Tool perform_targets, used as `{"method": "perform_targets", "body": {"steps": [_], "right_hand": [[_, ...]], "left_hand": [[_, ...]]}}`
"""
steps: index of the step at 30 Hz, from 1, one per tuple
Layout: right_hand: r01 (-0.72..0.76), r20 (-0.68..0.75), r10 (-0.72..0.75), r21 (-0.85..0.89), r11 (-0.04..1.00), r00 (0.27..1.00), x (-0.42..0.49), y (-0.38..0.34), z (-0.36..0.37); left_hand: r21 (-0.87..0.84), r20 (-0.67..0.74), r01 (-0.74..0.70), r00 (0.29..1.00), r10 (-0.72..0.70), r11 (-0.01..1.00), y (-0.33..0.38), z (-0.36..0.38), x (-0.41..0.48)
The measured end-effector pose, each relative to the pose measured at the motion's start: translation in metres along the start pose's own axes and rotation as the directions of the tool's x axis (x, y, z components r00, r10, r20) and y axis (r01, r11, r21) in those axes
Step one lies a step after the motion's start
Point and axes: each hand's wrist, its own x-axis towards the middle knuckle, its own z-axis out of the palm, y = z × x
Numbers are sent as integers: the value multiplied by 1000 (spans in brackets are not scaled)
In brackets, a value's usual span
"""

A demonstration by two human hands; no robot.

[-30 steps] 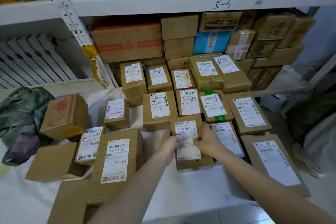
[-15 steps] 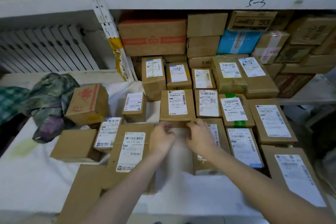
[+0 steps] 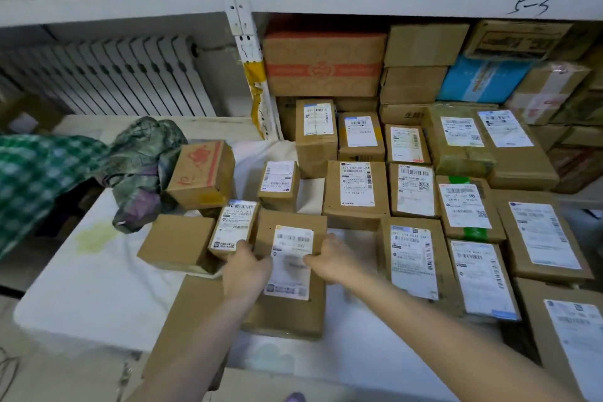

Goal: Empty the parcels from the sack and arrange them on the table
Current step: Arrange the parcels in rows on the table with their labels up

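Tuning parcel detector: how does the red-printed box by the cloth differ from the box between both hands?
The red-printed box sits tilted; the gripped box lies flat. The red-printed box shows red markings, no shipping label; the gripped box shows a white label face up. Only the gripped box is held, by left hand and right hand. Both are brown cardboard.

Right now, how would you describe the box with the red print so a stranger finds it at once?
Start at the white radiator behind the table. In front of it lies a crumpled green cloth, and the box sits just right of it. Only it bears red print; its neighbours are plain or white-labelled.
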Motion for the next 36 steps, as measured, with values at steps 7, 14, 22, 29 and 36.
{"method": "perform_targets", "body": {"steps": [7,14,22,29,36], "right_hand": [[-203,-90,187,-242,949,978,-6,26,-31],[-69,-172,-3,-415,907,985,-2,27,-35],[-112,-77,82,-613,782,994,33,4,-52],[15,-140,-55,-270,963,989,78,-28,-49],[-27,-192,11,-79,997,981,130,-51,-35]], "left_hand": [[-110,134,-29,990,44,994,27,35,-20],[-239,186,-116,969,162,964,46,58,-21],[-151,357,-76,926,126,986,32,39,2],[-27,1,-247,969,248,969,48,-22,65],[153,80,-295,955,285,943,85,-10,139]]}}
